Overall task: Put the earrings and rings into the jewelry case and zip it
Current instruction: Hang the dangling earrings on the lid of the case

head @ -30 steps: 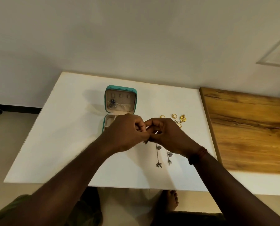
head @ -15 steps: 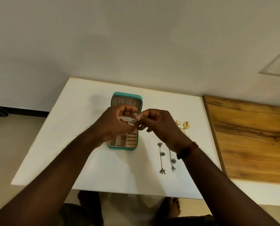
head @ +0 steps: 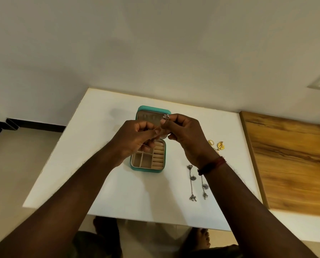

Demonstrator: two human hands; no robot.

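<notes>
A teal jewelry case [head: 148, 169] lies open on the white table [head: 103, 183], its beige compartments and ring rolls showing. Above it, my right hand [head: 187, 135] pinches a small silver earring [head: 166, 117] at its fingertips. My left hand [head: 137, 138] is closed beside it, fingertips touching something small that I cannot make out. Two long silver dangle earrings [head: 192, 183] lie on the table under my right wrist. Gold rings [head: 210, 142] and a gold earring [head: 220, 145] lie further right.
A wooden surface [head: 293, 161] adjoins the table's right edge. A plain wall stands behind the table. The table's front edge is close to me, with my bare feet [head: 200, 237] on the floor below it.
Both hands have risen from the table to above the open case, carrying the silver earring. The view has shifted, so the case's lower tray shows.
</notes>
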